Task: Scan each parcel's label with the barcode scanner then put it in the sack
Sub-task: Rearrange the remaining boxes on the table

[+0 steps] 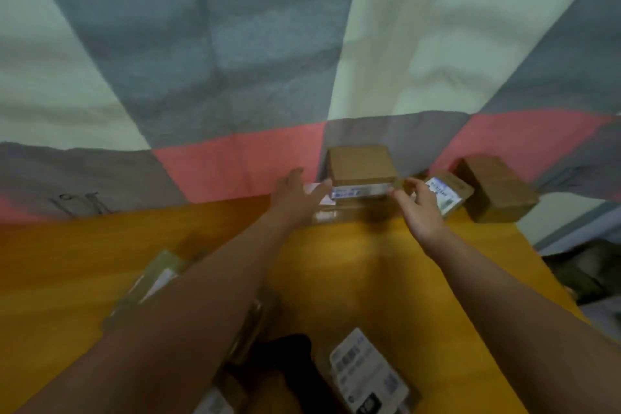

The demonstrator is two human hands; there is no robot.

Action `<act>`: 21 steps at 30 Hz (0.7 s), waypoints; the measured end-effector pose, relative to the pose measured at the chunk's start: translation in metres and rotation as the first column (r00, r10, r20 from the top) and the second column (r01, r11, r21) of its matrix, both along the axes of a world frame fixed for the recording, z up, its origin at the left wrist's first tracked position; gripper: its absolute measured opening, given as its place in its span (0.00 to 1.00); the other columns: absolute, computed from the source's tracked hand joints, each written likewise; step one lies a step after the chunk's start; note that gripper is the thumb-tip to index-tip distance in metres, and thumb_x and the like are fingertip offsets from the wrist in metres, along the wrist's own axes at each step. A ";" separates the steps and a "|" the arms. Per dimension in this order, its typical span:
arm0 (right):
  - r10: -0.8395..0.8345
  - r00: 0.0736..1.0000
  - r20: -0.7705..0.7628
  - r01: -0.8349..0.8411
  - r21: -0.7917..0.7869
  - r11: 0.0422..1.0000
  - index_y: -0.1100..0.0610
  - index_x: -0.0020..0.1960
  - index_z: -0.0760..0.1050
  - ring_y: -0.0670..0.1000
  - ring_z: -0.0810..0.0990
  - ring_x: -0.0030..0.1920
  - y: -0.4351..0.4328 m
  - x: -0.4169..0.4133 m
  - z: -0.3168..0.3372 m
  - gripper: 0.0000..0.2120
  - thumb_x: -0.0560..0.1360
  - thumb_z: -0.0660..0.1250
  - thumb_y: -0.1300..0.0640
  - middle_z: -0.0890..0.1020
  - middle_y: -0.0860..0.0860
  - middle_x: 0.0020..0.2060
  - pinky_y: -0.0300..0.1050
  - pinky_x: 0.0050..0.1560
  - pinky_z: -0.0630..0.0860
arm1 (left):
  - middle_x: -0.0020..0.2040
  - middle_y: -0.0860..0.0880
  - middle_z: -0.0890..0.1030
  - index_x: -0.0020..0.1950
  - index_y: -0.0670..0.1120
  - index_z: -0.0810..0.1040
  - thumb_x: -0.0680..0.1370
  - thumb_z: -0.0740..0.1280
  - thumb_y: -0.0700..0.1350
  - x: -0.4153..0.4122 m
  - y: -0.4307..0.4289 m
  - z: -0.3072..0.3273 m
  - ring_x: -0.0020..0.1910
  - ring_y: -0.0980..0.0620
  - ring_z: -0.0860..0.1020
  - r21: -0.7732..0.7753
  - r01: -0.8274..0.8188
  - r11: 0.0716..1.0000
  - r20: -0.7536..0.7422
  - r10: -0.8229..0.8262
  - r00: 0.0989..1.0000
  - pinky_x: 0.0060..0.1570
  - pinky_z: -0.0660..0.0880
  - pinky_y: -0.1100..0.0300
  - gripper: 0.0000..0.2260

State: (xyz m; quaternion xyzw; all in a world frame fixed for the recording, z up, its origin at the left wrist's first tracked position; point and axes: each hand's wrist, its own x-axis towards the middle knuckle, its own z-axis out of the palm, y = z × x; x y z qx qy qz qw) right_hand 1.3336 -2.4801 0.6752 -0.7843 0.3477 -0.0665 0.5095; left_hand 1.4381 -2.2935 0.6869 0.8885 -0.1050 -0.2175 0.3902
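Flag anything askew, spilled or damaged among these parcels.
Nothing spilled or visibly damaged. The brown box at the table's far right corner sits skewed, seemingly overhanging the edge; the labelled parcel beside it lies crooked. Blur hides finer detail.

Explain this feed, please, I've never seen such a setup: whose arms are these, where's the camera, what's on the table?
No machine here: a person works bare-handed, and the one camera sits on their head, looking forward and down. Both arms reach to a brown box at the far edge of the orange table. The left hand is open beside it; the right hand is at its other side, but blur hides whether it grips. Right of it stand a labelled box and a plain box; another labelled parcel lies near the person.
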 end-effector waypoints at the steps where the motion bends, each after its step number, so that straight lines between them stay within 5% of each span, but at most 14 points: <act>1: -0.009 1.000 -0.027 0.009 0.016 1.000 0.50 0.72 0.64 0.56 0.68 0.69 -0.017 0.008 -0.006 0.36 0.70 0.67 0.36 0.68 0.54 0.69 0.58 0.70 0.66 | 0.76 0.41 0.56 0.77 0.47 0.55 0.77 0.61 0.64 0.013 -0.017 -0.009 0.73 0.40 0.60 0.019 -0.040 0.999 -0.036 0.040 0.999 0.71 0.59 0.47 0.36; 4: -0.006 1.000 -0.029 0.009 0.093 0.996 0.50 0.74 0.62 0.56 0.67 0.71 -0.049 0.034 -0.022 0.44 0.65 0.63 0.27 0.66 0.53 0.71 0.56 0.71 0.65 | 0.77 0.40 0.56 0.78 0.48 0.51 0.74 0.58 0.70 0.045 -0.049 -0.034 0.74 0.37 0.58 0.065 -0.121 0.991 -0.105 0.127 0.986 0.70 0.59 0.43 0.41; 7: 0.019 1.000 -0.010 -0.017 0.161 0.987 0.55 0.75 0.61 0.50 0.68 0.66 -0.066 0.062 -0.034 0.33 0.77 0.59 0.37 0.69 0.49 0.67 0.43 0.64 0.63 | 0.77 0.41 0.58 0.78 0.47 0.53 0.71 0.58 0.73 0.066 -0.057 -0.056 0.73 0.37 0.60 0.034 -0.134 0.990 -0.162 0.138 0.977 0.71 0.60 0.43 0.45; 10: 0.070 0.997 -0.034 -0.063 0.191 0.980 0.53 0.75 0.62 0.49 0.70 0.59 -0.072 0.079 -0.046 0.32 0.78 0.58 0.36 0.71 0.48 0.64 0.43 0.61 0.64 | 0.73 0.42 0.66 0.76 0.48 0.60 0.70 0.60 0.73 0.074 -0.056 -0.073 0.69 0.39 0.68 -0.006 -0.149 0.989 -0.226 0.144 0.963 0.67 0.66 0.48 0.42; 14: 0.190 0.975 -0.114 -0.168 0.181 0.969 0.46 0.75 0.61 0.54 0.74 0.61 -0.057 0.087 -0.049 0.40 0.69 0.61 0.27 0.74 0.49 0.65 0.50 0.66 0.68 | 0.61 0.46 0.75 0.69 0.47 0.68 0.72 0.63 0.69 0.074 -0.052 -0.075 0.54 0.45 0.76 -0.091 -0.187 0.978 -0.292 0.153 0.944 0.52 0.73 0.55 0.34; 17: 0.210 0.956 -0.203 -0.184 0.141 0.973 0.41 0.72 0.64 0.57 0.73 0.65 -0.055 0.085 -0.050 0.52 0.53 0.60 0.17 0.74 0.49 0.66 0.56 0.69 0.66 | 0.62 0.47 0.75 0.68 0.47 0.68 0.68 0.65 0.71 0.063 -0.044 -0.070 0.56 0.45 0.76 -0.086 -0.185 0.979 -0.329 0.148 0.933 0.57 0.72 0.54 0.38; 21: 0.238 0.935 -0.264 -0.198 0.169 0.965 0.42 0.68 0.68 0.55 0.74 0.60 -0.033 0.052 -0.043 0.35 0.67 0.60 0.26 0.75 0.49 0.60 0.51 0.64 0.67 | 0.69 0.46 0.70 0.74 0.47 0.63 0.75 0.62 0.65 0.026 -0.021 -0.061 0.58 0.46 0.70 -0.027 -0.163 0.986 -0.355 0.143 0.924 0.54 0.64 0.55 0.34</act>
